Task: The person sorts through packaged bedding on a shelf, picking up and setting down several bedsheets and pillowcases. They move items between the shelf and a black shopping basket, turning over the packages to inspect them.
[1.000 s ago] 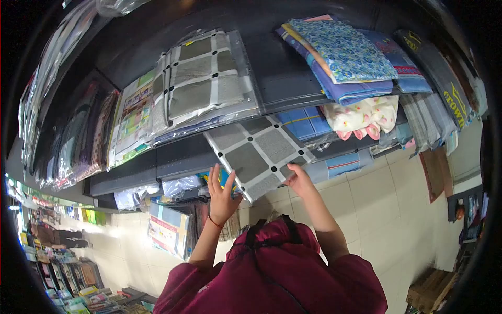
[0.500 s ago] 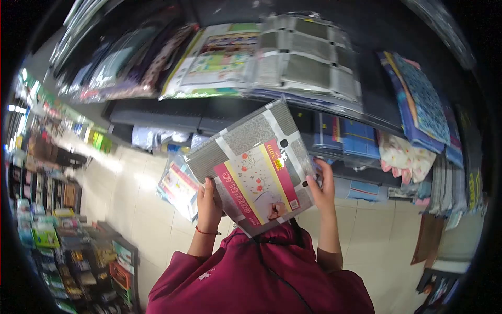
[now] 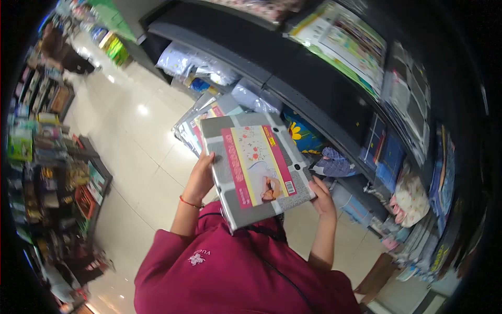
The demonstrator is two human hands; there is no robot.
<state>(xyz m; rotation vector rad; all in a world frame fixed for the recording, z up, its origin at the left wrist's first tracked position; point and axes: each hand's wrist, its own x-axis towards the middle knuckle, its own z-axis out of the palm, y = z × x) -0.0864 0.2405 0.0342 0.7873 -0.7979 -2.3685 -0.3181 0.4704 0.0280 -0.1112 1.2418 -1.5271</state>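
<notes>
Between my two hands is a flat plastic-wrapped package of folded grey-and-white fabric (image 3: 209, 131), with a pink and yellow label showing flowers and a hand. It is tilted in front of my chest, label side up. My left hand (image 3: 200, 175) is closed on its left edge, thumb on the upper face. My right hand (image 3: 322, 198) grips the lower right edge, fingers partly hidden beneath. Just beyond the package's far left corner, more plastic-wrapped packages (image 3: 191, 125) with a similar label lie in a stack.
A dark shelf (image 3: 225, 39) runs diagonally ahead, with wrapped fabric packs (image 3: 345, 44) on its upper level. Blue packs (image 3: 389, 162) and a floral cloth bundle (image 3: 410, 201) sit to the right. A display rack (image 3: 78, 178) stands left across the tiled floor (image 3: 130, 172). Another person (image 3: 63, 49) is far left.
My view has turned left, so the shelf now slants down to the right. The package has rotated and is held flatter, still in both hands.
</notes>
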